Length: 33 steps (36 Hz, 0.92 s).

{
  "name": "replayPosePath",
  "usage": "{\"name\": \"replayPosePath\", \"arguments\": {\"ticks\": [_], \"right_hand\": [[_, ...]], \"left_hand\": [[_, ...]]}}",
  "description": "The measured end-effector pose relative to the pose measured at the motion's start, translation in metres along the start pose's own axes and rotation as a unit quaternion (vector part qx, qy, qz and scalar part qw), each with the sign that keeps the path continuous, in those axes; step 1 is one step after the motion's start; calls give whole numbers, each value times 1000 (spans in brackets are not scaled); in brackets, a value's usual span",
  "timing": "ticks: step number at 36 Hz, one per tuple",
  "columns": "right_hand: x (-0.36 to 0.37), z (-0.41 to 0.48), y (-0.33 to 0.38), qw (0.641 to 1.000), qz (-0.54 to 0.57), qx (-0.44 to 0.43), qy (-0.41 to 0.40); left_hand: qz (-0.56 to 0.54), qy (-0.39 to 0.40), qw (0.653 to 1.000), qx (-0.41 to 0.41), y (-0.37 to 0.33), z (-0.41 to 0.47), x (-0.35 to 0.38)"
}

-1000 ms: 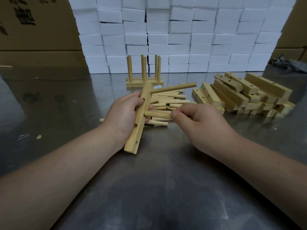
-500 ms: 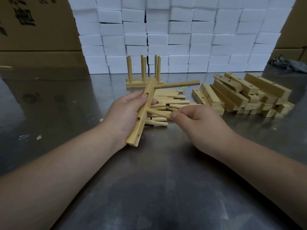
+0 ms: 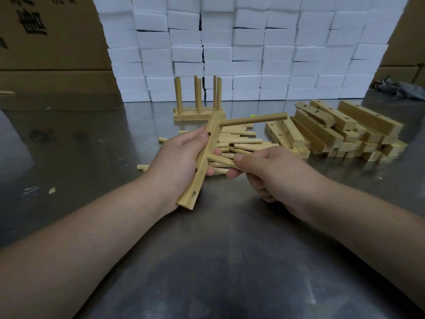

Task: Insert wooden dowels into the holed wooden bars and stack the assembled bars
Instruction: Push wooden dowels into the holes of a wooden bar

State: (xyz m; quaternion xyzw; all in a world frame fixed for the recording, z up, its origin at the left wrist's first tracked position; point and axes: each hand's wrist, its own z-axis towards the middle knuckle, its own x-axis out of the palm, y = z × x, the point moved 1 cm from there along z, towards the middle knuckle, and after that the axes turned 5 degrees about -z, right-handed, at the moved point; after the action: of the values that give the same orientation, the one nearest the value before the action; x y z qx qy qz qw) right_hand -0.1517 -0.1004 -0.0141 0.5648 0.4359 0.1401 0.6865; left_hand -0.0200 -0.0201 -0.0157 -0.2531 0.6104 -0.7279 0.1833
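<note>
My left hand (image 3: 181,157) grips a holed wooden bar (image 3: 202,164), tilted with its far end up. One dowel (image 3: 255,119) sticks out of the bar's upper hole toward the right. My right hand (image 3: 269,171) pinches a second dowel (image 3: 222,160), whose tip meets the bar's side at a middle hole. Loose dowels (image 3: 241,143) lie in a pile just behind my hands. Behind that pile, an assembled bar (image 3: 197,115) stands with several dowels upright.
A heap of holed bars (image 3: 333,132) lies at the right on the metal table (image 3: 218,261). White foam blocks (image 3: 248,47) wall the back. Cardboard boxes (image 3: 50,42) stand at the left, and a grey cloth (image 3: 400,88) lies far right.
The bar has risen and tilted a little in my left hand. My right hand has pushed the second dowel's tip leftward up to the bar's side.
</note>
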Motion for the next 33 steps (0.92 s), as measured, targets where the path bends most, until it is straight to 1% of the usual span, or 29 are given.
{"name": "replayPosePath", "arguments": {"ticks": [6, 9, 11, 14, 17, 21, 25, 28, 30, 33], "right_hand": [[0, 3, -1, 1000, -16, 1, -13], [-1, 3, -1, 996, -84, -24, -37], [-3, 2, 0, 988, -137, -53, -46], [-5, 0, 3, 976, -189, -92, -50], [-4, -1, 3, 957, -250, -132, -64], [-2, -3, 4, 933, -306, -172, -78], [-3, -4, 3, 919, -328, -197, -91], [-2, -4, 4, 917, -331, -204, -94], [-1, -3, 3, 926, -310, -197, -89], [-1, -2, 2, 957, -230, -153, -88]], "left_hand": [[20, -11, 1000, -4, 0, 0, 1], [43, -16, 999, -4, 1, 0, 1], [48, -19, 999, -7, 1, 0, 1], [64, -23, 998, -13, 1, 1, 1], [62, -23, 997, -26, 2, 0, 1], [67, -24, 997, -34, 2, 0, 1], [72, -24, 996, -37, 3, 1, 1], [76, -27, 996, -36, 3, 2, 1], [72, -29, 996, -37, 3, 1, 1], [64, -29, 997, -32, 3, 1, 2]]}}
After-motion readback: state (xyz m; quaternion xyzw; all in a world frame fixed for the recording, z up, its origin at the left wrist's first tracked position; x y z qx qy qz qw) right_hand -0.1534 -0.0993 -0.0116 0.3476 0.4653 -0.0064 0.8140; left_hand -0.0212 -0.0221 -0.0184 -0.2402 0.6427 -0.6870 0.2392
